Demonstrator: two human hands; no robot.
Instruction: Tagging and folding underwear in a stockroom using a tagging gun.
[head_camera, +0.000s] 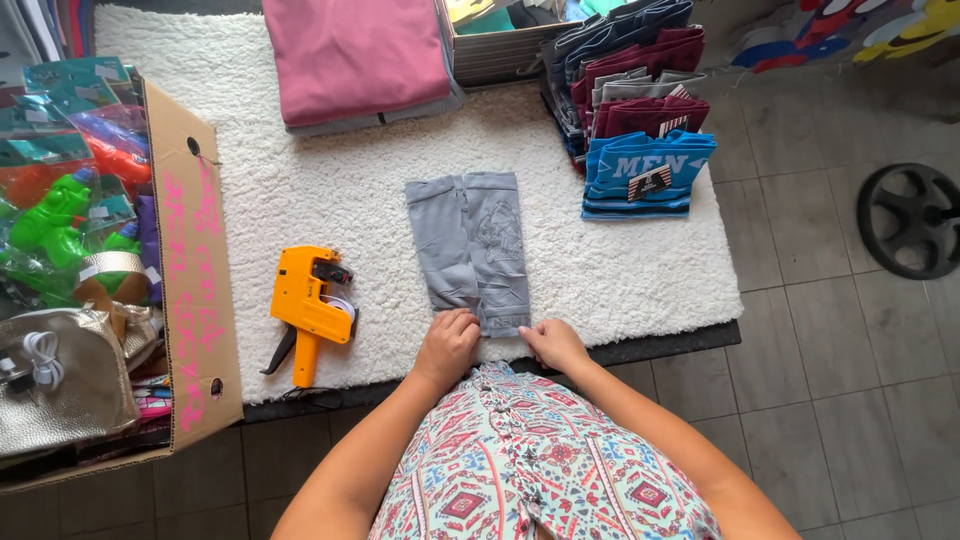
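Your folded grey fabric garment (470, 250), a faint print on its right half, lies flat, stretching away from your fingertips pinning its near edge.

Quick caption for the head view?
Both hands, left hand and right hand, press the near edge of a folded grey fabric garment on white fleece.
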